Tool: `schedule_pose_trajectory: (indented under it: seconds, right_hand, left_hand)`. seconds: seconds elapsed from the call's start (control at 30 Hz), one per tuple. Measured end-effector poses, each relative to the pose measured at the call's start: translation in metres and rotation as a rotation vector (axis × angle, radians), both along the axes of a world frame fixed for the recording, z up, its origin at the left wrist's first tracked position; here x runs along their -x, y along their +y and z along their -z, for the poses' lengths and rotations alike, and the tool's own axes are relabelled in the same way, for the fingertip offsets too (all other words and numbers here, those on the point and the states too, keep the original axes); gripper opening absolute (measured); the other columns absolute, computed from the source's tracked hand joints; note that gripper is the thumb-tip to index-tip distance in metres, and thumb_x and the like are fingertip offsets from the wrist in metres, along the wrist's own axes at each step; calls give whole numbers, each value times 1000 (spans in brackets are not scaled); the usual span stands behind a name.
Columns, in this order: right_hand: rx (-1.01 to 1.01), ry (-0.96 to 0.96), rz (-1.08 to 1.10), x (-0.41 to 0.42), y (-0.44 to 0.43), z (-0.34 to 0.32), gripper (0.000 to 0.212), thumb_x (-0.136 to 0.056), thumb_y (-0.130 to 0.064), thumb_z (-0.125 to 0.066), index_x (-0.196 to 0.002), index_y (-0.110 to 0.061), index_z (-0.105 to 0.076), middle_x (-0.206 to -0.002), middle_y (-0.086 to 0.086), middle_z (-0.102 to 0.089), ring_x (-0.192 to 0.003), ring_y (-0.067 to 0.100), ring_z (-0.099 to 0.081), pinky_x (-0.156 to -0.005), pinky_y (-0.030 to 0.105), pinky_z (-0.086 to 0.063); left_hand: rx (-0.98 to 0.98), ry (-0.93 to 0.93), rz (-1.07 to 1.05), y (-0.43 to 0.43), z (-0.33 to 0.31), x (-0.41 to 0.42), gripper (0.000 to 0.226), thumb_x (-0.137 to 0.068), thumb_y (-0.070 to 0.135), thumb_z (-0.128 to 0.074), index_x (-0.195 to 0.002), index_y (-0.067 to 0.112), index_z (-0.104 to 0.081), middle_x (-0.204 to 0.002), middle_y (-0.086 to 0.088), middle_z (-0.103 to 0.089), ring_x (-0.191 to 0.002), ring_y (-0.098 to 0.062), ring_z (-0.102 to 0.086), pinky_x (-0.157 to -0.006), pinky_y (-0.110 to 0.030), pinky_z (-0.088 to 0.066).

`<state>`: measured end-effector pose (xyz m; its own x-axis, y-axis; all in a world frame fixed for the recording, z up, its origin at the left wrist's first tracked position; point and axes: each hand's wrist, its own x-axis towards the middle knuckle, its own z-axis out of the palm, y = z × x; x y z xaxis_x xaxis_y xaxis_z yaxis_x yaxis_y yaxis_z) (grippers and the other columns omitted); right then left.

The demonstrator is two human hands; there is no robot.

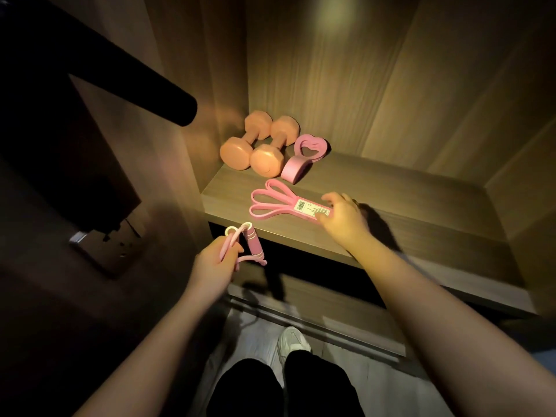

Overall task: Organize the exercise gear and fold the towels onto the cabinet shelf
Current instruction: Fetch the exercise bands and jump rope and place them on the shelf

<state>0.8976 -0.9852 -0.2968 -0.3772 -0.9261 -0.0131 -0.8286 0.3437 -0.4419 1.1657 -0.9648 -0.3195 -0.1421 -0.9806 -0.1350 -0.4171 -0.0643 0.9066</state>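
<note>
Two peach dumbbells (258,144) lie side by side at the back left of the wooden cabinet shelf (421,206). A pink looped band with a heart-shaped end (304,156) lies just right of them. Nearer the front edge lies a folded pink resistance band (276,203) with a white label. My right hand (343,218) pinches its labelled end on the shelf. My left hand (215,261) grips a pink skipping rope (243,245) with its handles, held in the air just below and left of the shelf's front edge. No towels are in view.
A dark rod (135,85) juts in from the upper left, above the shelf's left side. A wall socket (102,242) sits low on the left wall. A lower shelf (331,299) lies beneath, and my legs and a white shoe (293,341) stand on the floor.
</note>
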Motion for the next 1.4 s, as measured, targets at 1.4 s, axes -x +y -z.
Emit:
schedule_pose_trajectory:
  seconds: [1.4]
  right_hand:
    - [79,135,-360,-69,-92,36,57,-90,-44,-63,-139,-19,-48,-134,8,-46,-126,28,-38,-101,42,-31]
  left_hand:
    - [-56,-191,9,-8,25,-35,19,-99,35,-48,-85,32,-60,-76,4,-64,-73,-15,-63,-64,-29,-50]
